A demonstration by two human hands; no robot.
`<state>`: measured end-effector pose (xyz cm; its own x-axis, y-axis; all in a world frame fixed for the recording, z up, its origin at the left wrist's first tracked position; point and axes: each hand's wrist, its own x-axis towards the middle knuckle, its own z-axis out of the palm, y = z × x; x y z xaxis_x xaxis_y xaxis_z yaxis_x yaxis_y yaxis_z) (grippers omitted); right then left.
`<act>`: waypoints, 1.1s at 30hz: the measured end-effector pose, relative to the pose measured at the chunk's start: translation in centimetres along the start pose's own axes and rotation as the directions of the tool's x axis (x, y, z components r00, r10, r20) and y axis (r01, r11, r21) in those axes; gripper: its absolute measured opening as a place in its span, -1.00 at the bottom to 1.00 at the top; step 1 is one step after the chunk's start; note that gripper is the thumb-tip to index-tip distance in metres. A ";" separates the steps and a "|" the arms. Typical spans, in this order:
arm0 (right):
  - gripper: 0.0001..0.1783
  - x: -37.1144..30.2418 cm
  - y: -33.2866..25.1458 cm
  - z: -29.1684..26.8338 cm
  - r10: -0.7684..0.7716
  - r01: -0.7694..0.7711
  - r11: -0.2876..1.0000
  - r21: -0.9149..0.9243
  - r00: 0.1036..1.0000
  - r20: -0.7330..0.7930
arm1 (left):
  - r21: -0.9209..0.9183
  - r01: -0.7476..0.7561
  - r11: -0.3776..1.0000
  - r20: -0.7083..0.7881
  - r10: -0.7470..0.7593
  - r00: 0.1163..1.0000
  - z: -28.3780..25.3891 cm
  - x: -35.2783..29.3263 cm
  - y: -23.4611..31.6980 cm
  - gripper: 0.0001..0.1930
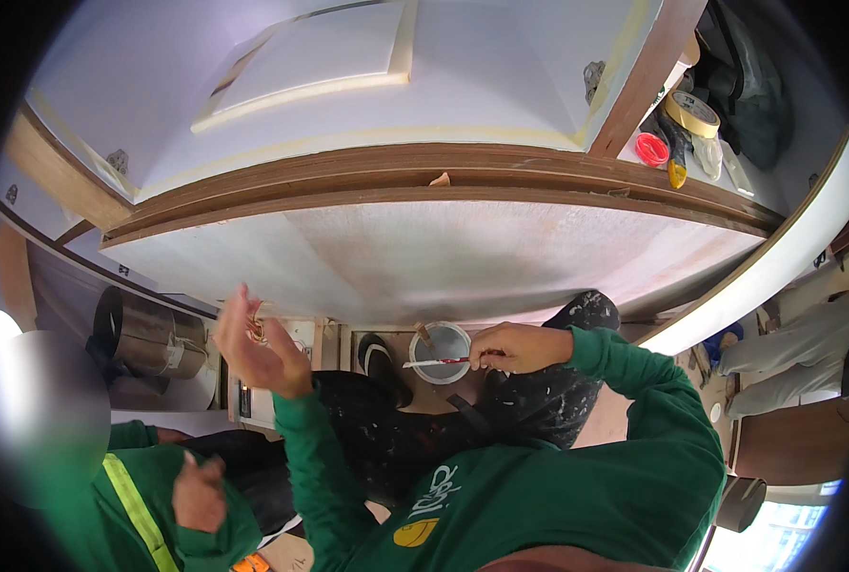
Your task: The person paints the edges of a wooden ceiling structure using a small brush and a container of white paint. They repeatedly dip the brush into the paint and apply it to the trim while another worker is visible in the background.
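Observation:
My right hand is closed round a slim tool with a red part near my fingers and a narrow white end. The tool points left, above a whitish bucket between my legs. A wooden handle sticks up at the bucket's far rim; what it belongs to is hidden. Raised on the left, my left hand is open and holds nothing, fingers stretched upward. Both hands are on the near side of a panel with a streaky whitish coat.
Behind the panel stands a white-lined cabinet with taped edges. Its right compartment holds a tape roll, a red round container and a yellow-tipped tool. A co-worker in green sits close on my left; another person's legs show far right.

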<state>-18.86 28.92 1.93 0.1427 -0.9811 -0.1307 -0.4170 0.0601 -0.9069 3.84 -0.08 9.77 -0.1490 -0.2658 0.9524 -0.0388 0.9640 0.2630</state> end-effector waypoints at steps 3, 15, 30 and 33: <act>-0.85 -0.1 -0.2 -0.4 0.026 -0.027 0.999 0.041 0.999 0.023 | -0.120 -0.024 0.992 0.136 0.041 0.990 1.9 9.0 -1.3 -0.57; -0.81 -4.4 1.5 6.2 0.003 0.103 0.954 0.281 0.935 -0.355 | 0.304 0.016 0.953 0.914 -0.296 0.278 26.9 24.4 -9.8 0.34; -0.84 -7.0 -0.2 6.3 0.047 0.101 0.958 0.269 0.868 -0.495 | -0.272 0.414 0.869 0.956 0.293 0.014 18.4 22.5 6.3 -0.40; -0.80 -7.2 -0.2 5.5 0.067 0.058 0.963 0.262 0.894 -0.443 | -0.461 0.524 0.716 0.851 0.525 0.031 10.2 21.9 10.3 -0.36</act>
<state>-14.83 36.96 0.86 -0.2977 -0.9547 0.0002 -0.1588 0.0494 -0.9861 -9.89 4.02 31.73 -0.8656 0.4993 0.0369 0.3496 0.5500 0.7585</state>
